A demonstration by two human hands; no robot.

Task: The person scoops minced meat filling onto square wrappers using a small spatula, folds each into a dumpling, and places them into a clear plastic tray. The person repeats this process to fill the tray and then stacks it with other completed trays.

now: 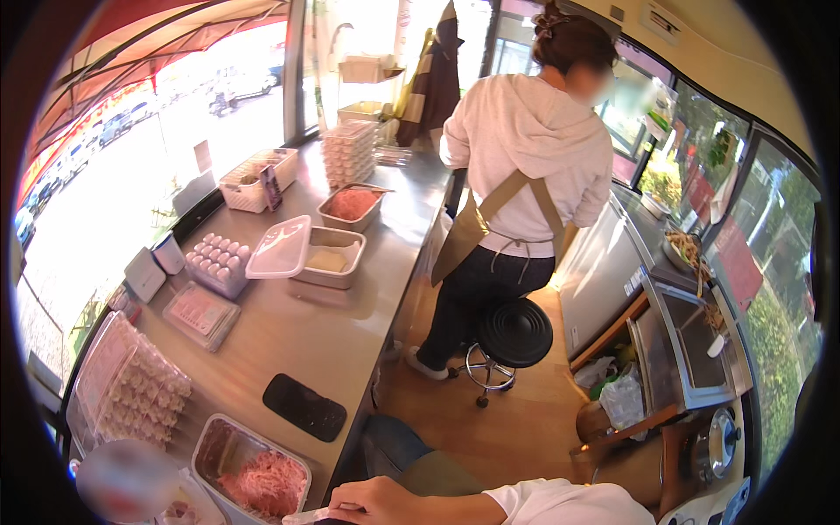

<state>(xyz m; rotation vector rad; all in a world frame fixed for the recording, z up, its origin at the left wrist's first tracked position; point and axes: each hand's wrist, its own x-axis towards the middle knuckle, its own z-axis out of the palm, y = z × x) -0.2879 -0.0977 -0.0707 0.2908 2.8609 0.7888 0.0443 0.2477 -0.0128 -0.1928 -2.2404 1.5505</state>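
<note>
My right hand point(375, 500) is at the bottom edge, its fingers closed on a pale flat stick-like tool point(306, 516); the tool's far end is cut off by the frame. Just to its left stands a metal pan of raw minced meat point(266, 482). A black smartphone point(304, 407) lies face up on the steel table point(341, 341) above the pan. Beside the pan, at the lower left, is a tray with pale pieces point(187, 508), partly hidden by a blurred patch. My left hand is out of view.
Clear boxes of wrapped dumplings point(141, 387) are stacked at the left. Farther along stand an egg tray point(220, 259), a lidded pan point(335, 259) and another meat pan point(354, 203). A co-worker point(525, 151) in an apron stands beyond a black stool point(515, 331). A sink point(699, 341) is at right.
</note>
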